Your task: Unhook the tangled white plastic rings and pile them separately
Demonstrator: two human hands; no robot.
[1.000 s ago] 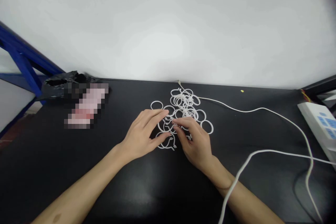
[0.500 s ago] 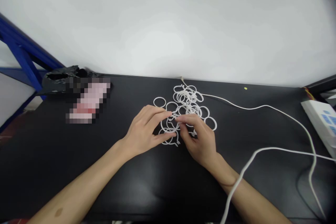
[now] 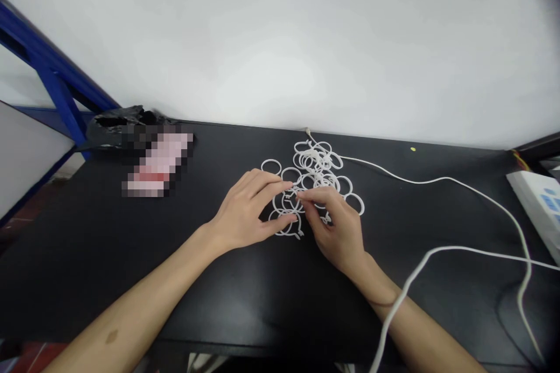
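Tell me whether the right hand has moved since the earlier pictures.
No: judged against the yellow speck on the table, the right hand shows no clear shift.

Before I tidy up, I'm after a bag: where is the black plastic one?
In the head view, the black plastic bag lies at the table's far left corner, by the blue frame, just behind the pixelated pink item.

Probably a workshop — black worktop [image 3: 236,315] against a white wall [image 3: 280,41], blue strutted frame [image 3: 44,49] alongside.
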